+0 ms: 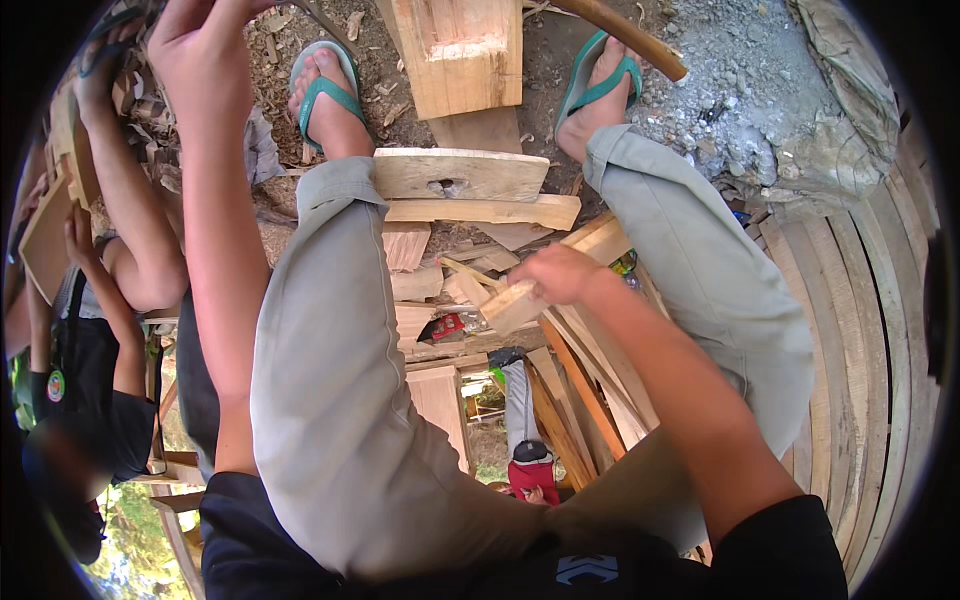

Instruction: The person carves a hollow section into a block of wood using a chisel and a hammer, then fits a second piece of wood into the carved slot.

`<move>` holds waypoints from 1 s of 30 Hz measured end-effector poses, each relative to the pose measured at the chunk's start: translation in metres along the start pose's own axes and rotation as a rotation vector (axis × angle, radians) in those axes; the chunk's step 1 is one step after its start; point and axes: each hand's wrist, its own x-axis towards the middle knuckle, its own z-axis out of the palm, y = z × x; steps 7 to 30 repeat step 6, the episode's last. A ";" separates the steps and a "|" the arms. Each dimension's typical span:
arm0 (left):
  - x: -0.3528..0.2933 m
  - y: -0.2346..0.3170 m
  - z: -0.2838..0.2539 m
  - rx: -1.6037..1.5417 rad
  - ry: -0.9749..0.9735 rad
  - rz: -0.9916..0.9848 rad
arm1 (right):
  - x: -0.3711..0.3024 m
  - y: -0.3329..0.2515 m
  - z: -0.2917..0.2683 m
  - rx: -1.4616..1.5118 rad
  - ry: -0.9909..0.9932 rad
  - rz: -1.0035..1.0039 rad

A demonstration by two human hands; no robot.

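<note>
My right hand (560, 275) is closed around a squared wooden block (600, 238), whose near-left end sticks out past the fingers. It is over the gap between my knees. My left hand (205, 40) is raised at the top left, its fingers curled and partly cut off by the picture's edge. A thin dark curved rod (326, 22) shows just right of those fingers; whether they hold it I cannot tell. Ahead, between my feet, lies a thick timber (460, 60) with a paler, roughly cut patch. Two planks (460, 175) lie crosswise nearer me.
A rounded wooden handle (630, 40) slants in by my right foot. Grey ash (740, 120) covers the ground at the right, above curved wooden slats (835, 350). At the left, another person (130, 220) holds a wooden board (45, 240). Wood offcuts (405, 245) lie below the planks.
</note>
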 end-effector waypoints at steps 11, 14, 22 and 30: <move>0.000 -0.017 -0.006 0.110 0.016 -0.002 | -0.010 0.006 -0.049 0.301 0.633 -0.049; 0.000 -0.017 -0.006 0.110 0.016 -0.002 | -0.010 0.006 -0.049 0.301 0.633 -0.049; 0.000 -0.017 -0.006 0.110 0.016 -0.002 | -0.010 0.006 -0.049 0.301 0.633 -0.049; 0.000 -0.017 -0.006 0.110 0.016 -0.002 | -0.010 0.006 -0.049 0.301 0.633 -0.049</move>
